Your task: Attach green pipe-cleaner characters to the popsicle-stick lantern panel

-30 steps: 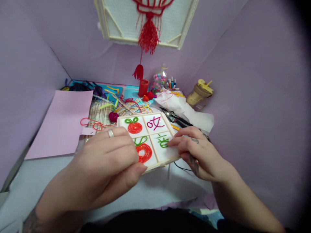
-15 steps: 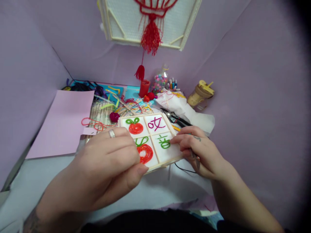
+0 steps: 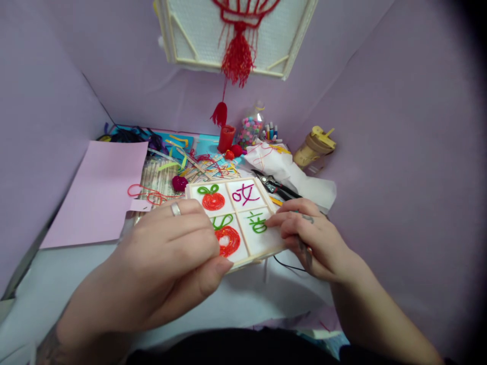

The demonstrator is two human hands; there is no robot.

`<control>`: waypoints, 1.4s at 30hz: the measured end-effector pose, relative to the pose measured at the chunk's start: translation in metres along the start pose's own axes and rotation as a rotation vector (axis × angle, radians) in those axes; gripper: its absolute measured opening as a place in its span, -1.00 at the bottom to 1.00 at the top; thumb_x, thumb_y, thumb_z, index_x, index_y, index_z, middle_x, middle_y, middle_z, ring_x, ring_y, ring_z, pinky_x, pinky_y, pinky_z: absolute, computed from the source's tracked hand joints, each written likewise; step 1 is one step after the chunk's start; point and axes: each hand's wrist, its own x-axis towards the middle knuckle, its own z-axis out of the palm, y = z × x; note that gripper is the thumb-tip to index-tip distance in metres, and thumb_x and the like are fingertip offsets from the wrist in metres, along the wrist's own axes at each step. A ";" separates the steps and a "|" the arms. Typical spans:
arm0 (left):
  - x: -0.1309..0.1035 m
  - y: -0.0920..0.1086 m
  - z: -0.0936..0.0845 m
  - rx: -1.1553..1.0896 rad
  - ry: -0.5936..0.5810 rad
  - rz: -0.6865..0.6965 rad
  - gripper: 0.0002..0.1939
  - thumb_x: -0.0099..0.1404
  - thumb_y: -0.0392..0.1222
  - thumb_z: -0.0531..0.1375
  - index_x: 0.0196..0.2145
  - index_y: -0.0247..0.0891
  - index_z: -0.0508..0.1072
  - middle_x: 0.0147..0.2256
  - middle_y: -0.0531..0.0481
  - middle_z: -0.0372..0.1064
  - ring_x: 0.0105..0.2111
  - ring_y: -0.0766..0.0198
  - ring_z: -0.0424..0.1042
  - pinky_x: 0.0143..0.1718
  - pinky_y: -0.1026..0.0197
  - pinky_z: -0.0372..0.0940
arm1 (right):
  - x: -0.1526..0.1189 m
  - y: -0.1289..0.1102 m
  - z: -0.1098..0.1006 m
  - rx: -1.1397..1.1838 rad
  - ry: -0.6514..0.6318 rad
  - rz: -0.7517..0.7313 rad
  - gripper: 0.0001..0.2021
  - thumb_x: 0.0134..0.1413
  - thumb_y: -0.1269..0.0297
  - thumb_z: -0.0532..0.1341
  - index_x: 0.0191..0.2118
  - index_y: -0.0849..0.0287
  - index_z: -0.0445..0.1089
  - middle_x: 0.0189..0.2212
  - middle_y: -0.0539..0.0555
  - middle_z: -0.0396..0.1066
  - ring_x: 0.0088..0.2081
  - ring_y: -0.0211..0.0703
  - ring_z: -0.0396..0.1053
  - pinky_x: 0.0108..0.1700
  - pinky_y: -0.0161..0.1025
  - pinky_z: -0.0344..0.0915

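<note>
**Panel with four filled squares, held in both hands**

The panel (image 3: pixel 238 218), a wooden frame split into four white squares, is lifted off the worktop (image 3: pixel 57 284) and sits between the two hands. The left hand (image 3: pixel 167 263) clasps its near left corner, thumb on the front edge and fingers spread over the top, a ring (image 3: pixel 175 209) on one finger. The right hand's (image 3: pixel 308 238) grip is closed on the right edge, with one fingertip touching the green character (image 3: pixel 257 222) in the near right square; a thin dark tool seems tucked in that same hand, though what it is cannot be told.

By the look of it the yarn work is nearly complete: all four squares carry a figure. Counted, there are two red fruits with green leaves, one in the far left square (image 3: pixel 212 198) and one in the near left square (image 3: pixel 226 238), plus two characters, one magenta (image 3: pixel 245 194) and one green. No square is bare; what seems left is pressing down or tidying the green one.

Beyond the right hand lie one pair of pliers (image 3: pixel 276 186) on white cloth (image 3: pixel 292 175) and one tan bottle (image 3: pixel 314 147). Beyond the left hand lie one pink sheet (image 3: pixel 102 192), a loose red yarn loop (image 3: pixel 146 193) and a heap of sticks (image 3: pixel 190 170). Farther off stand one red cup (image 3: pixel 226 138) and one jar of beads (image 3: pixel 249 129). One lantern (image 3: pixel 236 35) with a red tassel hangs overhead.
</note>
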 end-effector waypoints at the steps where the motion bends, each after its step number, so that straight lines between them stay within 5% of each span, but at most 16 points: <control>1: 0.000 0.000 0.000 0.004 0.003 0.002 -0.82 0.33 -0.38 0.10 -0.44 -0.23 0.29 -0.48 0.06 0.25 -0.41 0.26 0.25 -0.29 0.12 0.19 | 0.000 0.000 0.000 0.005 0.008 0.003 -0.76 0.01 0.56 0.07 -0.24 0.06 0.19 -0.16 0.07 0.52 -0.10 -0.01 0.29 -0.05 -0.07 0.32; 31: 0.003 -0.001 0.000 0.020 0.000 0.009 -0.81 0.32 -0.38 0.10 -0.46 -0.21 0.27 -0.50 0.06 0.24 -0.44 0.26 0.25 -0.32 0.11 0.20 | 0.003 0.000 -0.001 0.097 -0.024 -0.010 -0.85 0.12 0.48 0.06 -0.25 0.07 0.21 -0.23 0.07 0.50 -0.10 -0.02 0.31 -0.03 -0.05 0.30; 42: 0.000 -0.001 0.000 0.026 -0.010 0.013 -0.81 0.34 -0.39 0.10 -0.43 -0.23 0.27 -0.47 0.08 0.26 -0.41 0.29 0.24 -0.25 0.12 0.22 | 0.008 0.000 -0.003 0.101 0.053 -0.008 -0.84 0.13 0.50 0.04 -0.26 0.07 0.20 -0.26 0.09 0.51 -0.21 -0.04 0.35 -0.09 -0.03 0.34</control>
